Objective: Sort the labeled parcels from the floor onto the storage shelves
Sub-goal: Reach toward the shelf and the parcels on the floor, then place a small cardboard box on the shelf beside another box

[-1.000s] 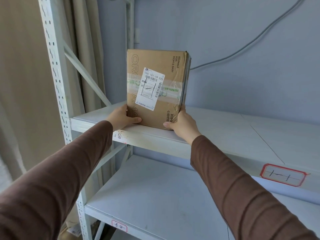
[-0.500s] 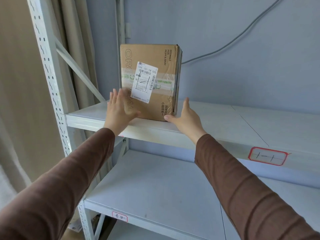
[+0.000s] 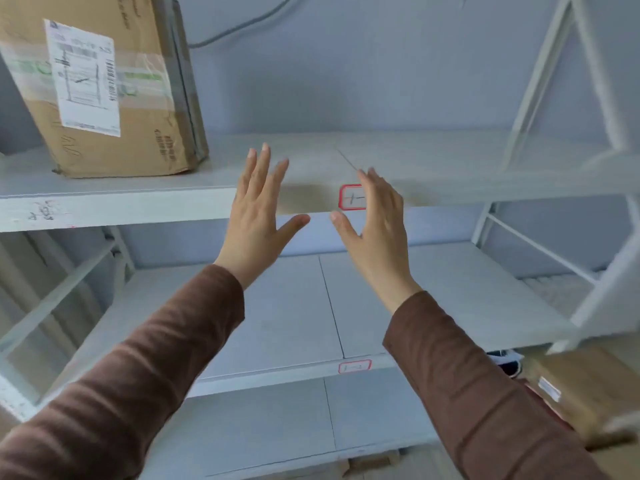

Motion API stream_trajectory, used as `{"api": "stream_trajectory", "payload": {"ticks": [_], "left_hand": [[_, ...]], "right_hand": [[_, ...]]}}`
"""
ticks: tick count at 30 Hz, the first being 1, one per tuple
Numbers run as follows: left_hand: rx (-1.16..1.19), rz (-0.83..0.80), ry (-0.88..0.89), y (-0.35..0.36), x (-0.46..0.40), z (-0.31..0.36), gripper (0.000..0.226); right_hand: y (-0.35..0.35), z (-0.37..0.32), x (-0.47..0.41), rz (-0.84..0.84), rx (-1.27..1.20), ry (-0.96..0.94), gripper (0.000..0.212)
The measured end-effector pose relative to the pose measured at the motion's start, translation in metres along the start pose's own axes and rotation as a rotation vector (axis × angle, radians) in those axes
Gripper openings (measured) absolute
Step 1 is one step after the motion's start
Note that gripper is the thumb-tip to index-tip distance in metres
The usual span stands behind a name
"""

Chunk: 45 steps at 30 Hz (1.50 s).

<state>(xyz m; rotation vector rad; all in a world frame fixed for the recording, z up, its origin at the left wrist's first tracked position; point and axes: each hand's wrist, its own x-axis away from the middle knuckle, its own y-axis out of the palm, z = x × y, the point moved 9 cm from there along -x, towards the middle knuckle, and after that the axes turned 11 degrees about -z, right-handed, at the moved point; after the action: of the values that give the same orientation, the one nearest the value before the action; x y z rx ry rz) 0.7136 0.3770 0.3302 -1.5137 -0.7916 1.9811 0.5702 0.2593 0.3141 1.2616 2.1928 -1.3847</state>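
- While both arms reach forward, the left hand (image 3: 258, 216) shows its back with fingers straight and spread, thumb out, holding nothing.
- Beside it, the right hand (image 3: 375, 220) has fingers straight and close together, thumb apart, touching nothing.
- Up on the top shelf (image 3: 114, 206), the cardboard parcel (image 3: 104, 84) stands on end at the left, its white label (image 3: 85, 79) facing out, well apart from both hands.
- Another brown parcel (image 3: 585, 393) lies low at the right, blurred.

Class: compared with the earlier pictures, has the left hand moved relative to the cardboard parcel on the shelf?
Yes. The left hand has let go and drawn rightward off the parcel, now open before the shelf edge.
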Motion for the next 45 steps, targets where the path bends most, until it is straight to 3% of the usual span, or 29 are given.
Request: {"api": "stream_trajectory", "payload": {"ticks": [9,17,22,30,39,45], "left_hand": [[0.164,-0.294,0.143,0.192,0.001,0.196,0.085],[0.174,-0.614,0.115,0.354,0.043,0.386,0.089],[0.149,-0.776,0.065,0.44,0.063,0.459,0.089],[0.208,-0.972,-0.047,0.578,0.069,0.497,0.09],[0.4,-1.084,-0.311,0.711,0.076,0.487,0.089],[0.557,-1.033,-0.675,0.774,0.086,0.467,0.087]], "right_hand": [[-0.138,0.187,0.141,-0.061,0.186,0.38,0.071],[-0.268,0.341,0.29,-0.247,0.372,0.653,0.075],[-0.316,0.423,0.351,-0.314,0.409,0.772,0.077],[-0.338,0.564,0.392,-0.357,0.411,0.911,0.074],[-0.323,0.713,0.422,-0.325,0.061,1.114,0.077],[-0.31,0.803,0.423,-0.303,-0.15,1.183,0.082]]}}
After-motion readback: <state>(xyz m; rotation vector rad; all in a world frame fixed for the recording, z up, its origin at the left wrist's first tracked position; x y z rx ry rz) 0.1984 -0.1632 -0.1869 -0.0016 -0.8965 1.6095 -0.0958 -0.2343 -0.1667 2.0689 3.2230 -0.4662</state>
